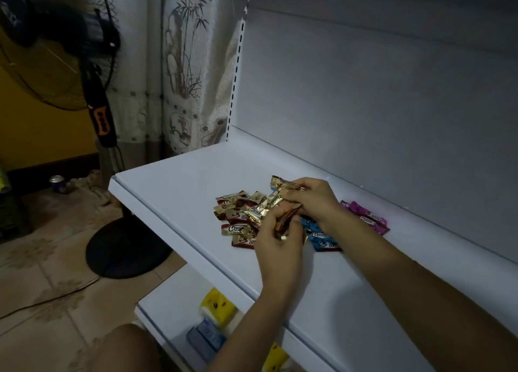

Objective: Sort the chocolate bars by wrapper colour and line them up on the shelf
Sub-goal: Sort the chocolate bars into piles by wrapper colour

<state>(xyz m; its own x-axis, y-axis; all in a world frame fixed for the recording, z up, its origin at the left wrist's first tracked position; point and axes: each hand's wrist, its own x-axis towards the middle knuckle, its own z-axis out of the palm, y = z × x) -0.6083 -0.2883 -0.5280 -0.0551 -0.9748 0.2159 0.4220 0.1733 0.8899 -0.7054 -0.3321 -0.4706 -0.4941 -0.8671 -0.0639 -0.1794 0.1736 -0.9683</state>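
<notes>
A heap of gold-and-brown chocolate bars (238, 212) lies on the white shelf (173, 181). Right of it are blue bars (319, 235) and, further right, purple bars (367, 216). My left hand (276, 242) grips a brown-gold bar (286, 220) by its end, just above the heap's right edge. My right hand (311, 198) pinches a gold bar (286, 185) lifted over the heap; my right forearm crosses over the blue bars and hides part of them.
The shelf's white back panel (364, 105) rises behind the bars. A lower shelf holds yellow (217, 306) and blue (206, 341) packets. A standing fan (101, 114) with a round base (123, 248) is left of the shelf, with a can (57, 184) on the tiled floor.
</notes>
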